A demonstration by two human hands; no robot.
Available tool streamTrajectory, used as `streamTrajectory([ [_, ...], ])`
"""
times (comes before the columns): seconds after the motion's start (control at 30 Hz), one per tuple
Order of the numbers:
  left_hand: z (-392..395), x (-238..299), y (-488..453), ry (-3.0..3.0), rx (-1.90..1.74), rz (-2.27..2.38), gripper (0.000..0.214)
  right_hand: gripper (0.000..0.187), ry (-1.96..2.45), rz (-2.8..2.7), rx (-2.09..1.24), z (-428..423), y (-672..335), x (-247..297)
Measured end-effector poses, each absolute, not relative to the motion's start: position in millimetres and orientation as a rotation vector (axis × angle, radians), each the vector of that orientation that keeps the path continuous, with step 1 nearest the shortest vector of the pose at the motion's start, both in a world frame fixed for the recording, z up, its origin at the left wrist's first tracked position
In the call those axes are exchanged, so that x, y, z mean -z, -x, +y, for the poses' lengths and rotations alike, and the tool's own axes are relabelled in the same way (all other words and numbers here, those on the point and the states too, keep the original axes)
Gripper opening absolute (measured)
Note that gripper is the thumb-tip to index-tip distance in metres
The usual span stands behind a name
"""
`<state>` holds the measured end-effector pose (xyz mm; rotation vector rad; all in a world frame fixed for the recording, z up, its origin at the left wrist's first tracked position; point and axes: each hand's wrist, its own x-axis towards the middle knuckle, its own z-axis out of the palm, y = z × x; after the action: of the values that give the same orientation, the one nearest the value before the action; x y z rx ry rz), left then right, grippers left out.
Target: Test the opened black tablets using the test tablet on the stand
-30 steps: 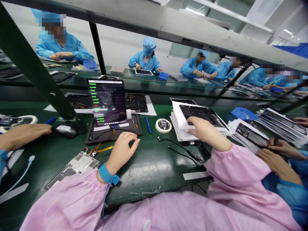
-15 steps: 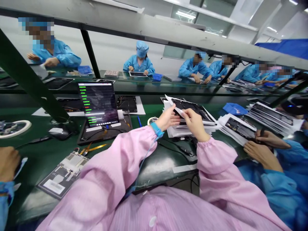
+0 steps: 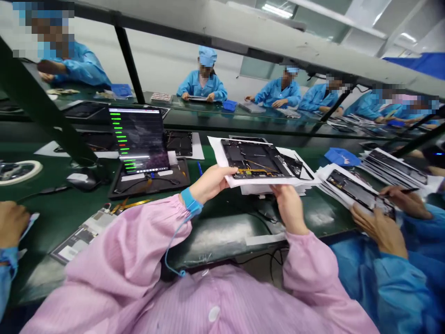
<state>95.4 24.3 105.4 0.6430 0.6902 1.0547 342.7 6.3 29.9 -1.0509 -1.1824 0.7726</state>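
Note:
Both my hands hold up an open tablet chassis (image 3: 255, 159) lying on a white sheet (image 3: 217, 148), lifted above the green table (image 3: 215, 232). My left hand (image 3: 212, 182) grips its near left edge, fingers closed on the sheet. My right hand (image 3: 288, 204) holds the near right edge from below. A stack of more sheets and chassis (image 3: 299, 172) lies under and behind it. A blue wrist strap (image 3: 190, 200) with a coiled cord sits on my left wrist.
A lit tablet (image 3: 137, 139) stands on a dark fixture (image 3: 149, 183) at left. A circuit board (image 3: 83, 234) lies near the front edge. A co-worker's hands (image 3: 378, 225) work a chassis at right; another person's hand (image 3: 12, 222) is at far left. Cables (image 3: 267, 215) lie under my hands.
My left hand crossed from the fixture to the stack. Together with the right hand it lifted the top chassis and its sheet off the stack toward me.

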Motion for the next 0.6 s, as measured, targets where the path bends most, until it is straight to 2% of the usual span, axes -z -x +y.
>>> streamTrajectory([
  [0.1, 9, -101, -82, -0.589, -1.054, 0.719, 0.016, 0.014, 0.854, -0.846, -1.017, 29, -349, -34],
  [0.17, 7, -95, -85, -0.555, -1.056, 0.731, 0.018, 0.016, 0.834, -0.755, -1.103, 37, -347, -41],
  [0.33, 11, -87, -98, -0.558, -1.054, 0.725, 0.02, 0.042, 1.171, -0.693, -1.098, 40, -365, -55],
  [0.5, 8, -92, -99, -0.599, -1.061, 0.744, 0.021, 0.021, 1.424, -0.773, -0.931, 51, -407, -64],
  [0.6, 3, -99, -94, -0.614, -1.084, 0.749, 0.022, 0.016, 1.454, -0.834, -0.869, 62, -421, -67],
])
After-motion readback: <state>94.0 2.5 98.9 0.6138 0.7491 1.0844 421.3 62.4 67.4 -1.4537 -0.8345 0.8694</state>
